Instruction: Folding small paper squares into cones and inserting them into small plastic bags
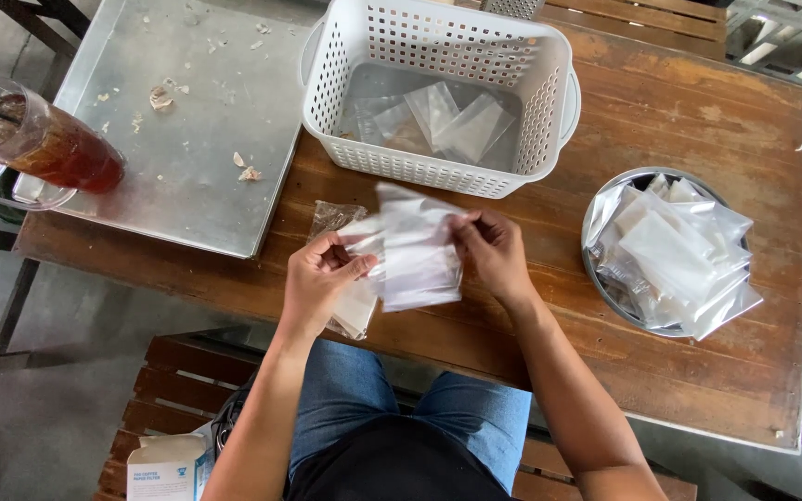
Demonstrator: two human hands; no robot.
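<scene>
My left hand (319,278) and my right hand (494,252) hold a clear plastic bag (417,249) between them above the wooden table (670,371). The left fingers pinch its left edge, the right fingers its upper right corner. More small packets (353,311) lie under my left hand, and a brownish packet (331,216) lies just beyond it. A white perforated basket (438,93) stands right behind the bag with a few clear bags (443,125) inside.
A round metal bowl (596,218) heaped with white packets in clear bags (675,255) sits at the right. A metal tray (187,121) with crumbs lies at the left, with a plastic cup of dark iced drink (44,139) on its left edge. A small carton (167,467) rests on the bench.
</scene>
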